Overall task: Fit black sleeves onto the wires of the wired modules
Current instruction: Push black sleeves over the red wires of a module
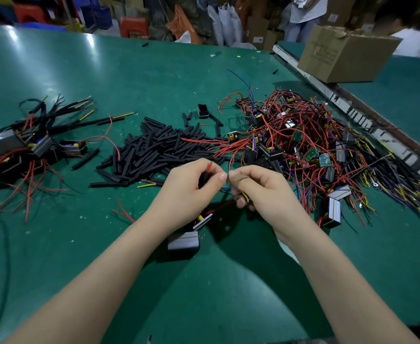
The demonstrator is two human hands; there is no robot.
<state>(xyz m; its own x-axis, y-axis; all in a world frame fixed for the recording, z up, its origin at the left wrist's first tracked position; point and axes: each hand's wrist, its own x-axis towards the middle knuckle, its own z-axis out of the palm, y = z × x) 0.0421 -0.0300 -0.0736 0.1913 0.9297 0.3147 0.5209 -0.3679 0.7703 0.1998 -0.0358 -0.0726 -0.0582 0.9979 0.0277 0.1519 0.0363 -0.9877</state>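
Head view: the left hand (189, 187) curls around a black sleeve (202, 179) with a red wire (210, 166) poking from its top, while the right hand (258, 187) pinches thin wires (245, 196) just beside it. Below them hangs a wired module (183, 240) over the green table (129, 70); loose sleeves (154, 150) are heaped beyond, between 2 module piles.

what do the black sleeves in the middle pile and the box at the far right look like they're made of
Black sleeves: likely flexible plastic or rubber tubing, matte; several lie flattened and slightly bent.

Box: brown corrugated cardboard, dull finish, with creased, ragged open flaps and printing on its side.
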